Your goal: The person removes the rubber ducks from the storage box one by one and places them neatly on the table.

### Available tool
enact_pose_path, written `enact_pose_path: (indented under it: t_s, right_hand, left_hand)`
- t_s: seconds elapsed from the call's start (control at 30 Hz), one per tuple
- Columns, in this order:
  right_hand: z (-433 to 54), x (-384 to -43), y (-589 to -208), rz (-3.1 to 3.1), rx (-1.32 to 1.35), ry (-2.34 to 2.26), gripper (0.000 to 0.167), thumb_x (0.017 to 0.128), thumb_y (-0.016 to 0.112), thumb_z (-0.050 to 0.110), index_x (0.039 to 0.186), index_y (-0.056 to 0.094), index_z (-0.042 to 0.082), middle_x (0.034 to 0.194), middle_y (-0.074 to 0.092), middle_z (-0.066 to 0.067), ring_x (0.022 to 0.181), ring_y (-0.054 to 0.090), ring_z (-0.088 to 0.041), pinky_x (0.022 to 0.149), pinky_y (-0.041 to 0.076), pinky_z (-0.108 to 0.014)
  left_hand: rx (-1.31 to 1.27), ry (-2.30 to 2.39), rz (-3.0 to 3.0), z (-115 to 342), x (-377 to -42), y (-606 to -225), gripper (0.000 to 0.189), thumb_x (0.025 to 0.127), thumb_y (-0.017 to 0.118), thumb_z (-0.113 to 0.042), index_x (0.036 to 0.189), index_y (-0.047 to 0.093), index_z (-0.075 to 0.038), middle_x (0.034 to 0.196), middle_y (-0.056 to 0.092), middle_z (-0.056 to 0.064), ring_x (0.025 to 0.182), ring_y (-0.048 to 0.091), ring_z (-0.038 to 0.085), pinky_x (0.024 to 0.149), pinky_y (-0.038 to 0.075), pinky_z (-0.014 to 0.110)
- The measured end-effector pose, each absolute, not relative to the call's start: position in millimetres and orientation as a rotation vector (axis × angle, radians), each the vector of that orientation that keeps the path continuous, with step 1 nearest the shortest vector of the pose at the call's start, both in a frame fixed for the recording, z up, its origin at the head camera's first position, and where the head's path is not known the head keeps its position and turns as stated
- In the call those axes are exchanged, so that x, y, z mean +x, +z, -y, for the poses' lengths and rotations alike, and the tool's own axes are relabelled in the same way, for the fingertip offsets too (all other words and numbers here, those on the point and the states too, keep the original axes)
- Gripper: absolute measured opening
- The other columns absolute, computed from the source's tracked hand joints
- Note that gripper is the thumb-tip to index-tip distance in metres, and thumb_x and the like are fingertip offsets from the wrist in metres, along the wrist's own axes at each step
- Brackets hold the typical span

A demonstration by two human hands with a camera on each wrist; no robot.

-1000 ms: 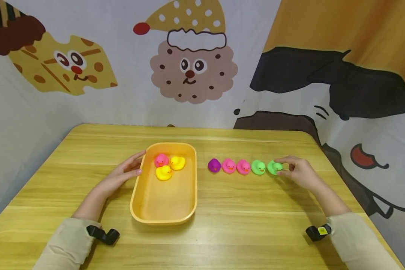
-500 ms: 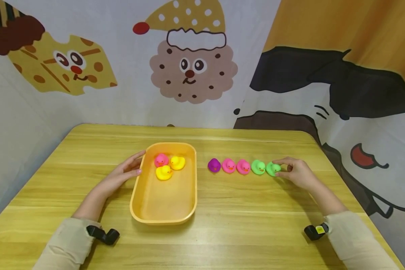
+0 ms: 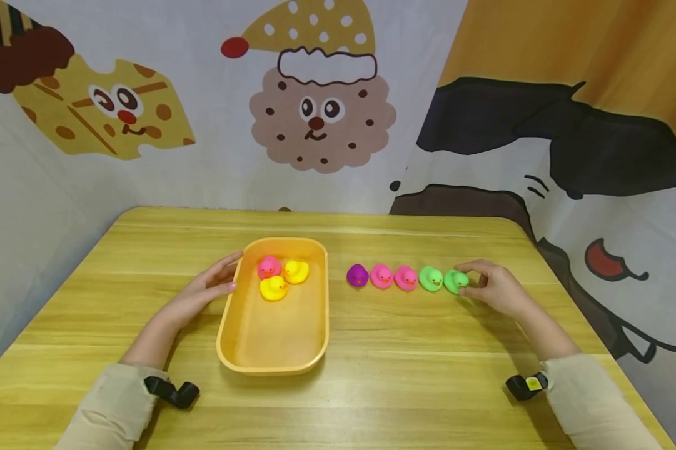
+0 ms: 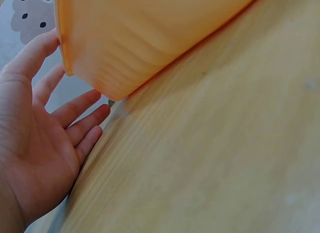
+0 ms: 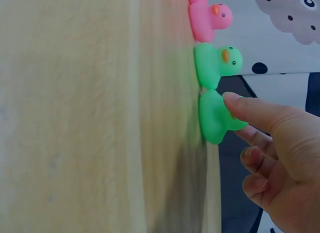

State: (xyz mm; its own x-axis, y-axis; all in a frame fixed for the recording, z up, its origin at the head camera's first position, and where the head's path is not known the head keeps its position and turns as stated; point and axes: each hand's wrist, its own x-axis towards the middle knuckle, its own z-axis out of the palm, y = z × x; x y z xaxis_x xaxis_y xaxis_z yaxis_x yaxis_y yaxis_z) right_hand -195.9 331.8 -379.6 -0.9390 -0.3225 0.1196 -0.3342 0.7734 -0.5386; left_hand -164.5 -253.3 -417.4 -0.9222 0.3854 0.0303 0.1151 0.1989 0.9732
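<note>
My right hand (image 3: 501, 287) pinches a green rubber duck (image 3: 454, 282) between thumb and index finger, at the right end of a row on the table. In the right wrist view this duck (image 5: 212, 118) stands against another green duck (image 5: 210, 65), and its head is partly behind the thumb. Further left in the row are the second green duck (image 3: 430, 279), two pink ducks (image 3: 406, 279) and a purple duck (image 3: 357, 275). My left hand (image 3: 205, 289), fingers loosely extended, touches the left rim of an orange plastic bin (image 3: 276, 369); the left wrist view shows its outer wall (image 4: 130, 38).
Inside the bin, near its far end, lie a pink duck (image 3: 269, 267) and two yellow ducks (image 3: 273, 288). Both bin and row stand on a wooden table (image 3: 405, 375). Behind the table's far edge hangs a cartoon-printed cloth (image 3: 202, 181).
My right hand has shifted slightly left, bringing the held green duck up to the other green one. The left hand and the bin have stayed put.
</note>
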Motion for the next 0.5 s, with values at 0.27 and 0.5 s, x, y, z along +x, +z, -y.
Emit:
enact_pose_path:
  t_s: [0.27, 0.5]
  right_hand:
    - [-323.6, -190.6, -365.2, 2.796, 0.537, 0.872, 0.047, 0.079, 0.079, 0.009, 0.122, 0.063, 0.003, 0.107, 0.058, -0.013, 0.067, 0.040, -0.017, 0.052, 0.034, -0.026]
    - [-301.7, -184.0, -348.8, 2.668, 0.560, 0.876, 0.041, 0.080, 0.078, 0.009, 0.120, 0.066, 0.006, 0.102, 0.057, -0.006, 0.067, 0.041, -0.015, 0.050, 0.033, -0.024]
  left_hand:
    - [0.492, 1.803, -2.247, 252.5, -164.7, -418.4, 0.062, 0.100, 0.050, -0.015, 0.154, 0.021, -0.014, 0.151, 0.027, 0.024, 0.136, 0.025, 0.040, 0.105, 0.019, 0.061]
    - [0.505, 1.804, -2.247, 252.9, -165.0, -418.6, 0.061, 0.100, 0.050, -0.015, 0.154, 0.021, -0.015, 0.150, 0.029, 0.023, 0.135, 0.027, 0.038, 0.105, 0.024, 0.053]
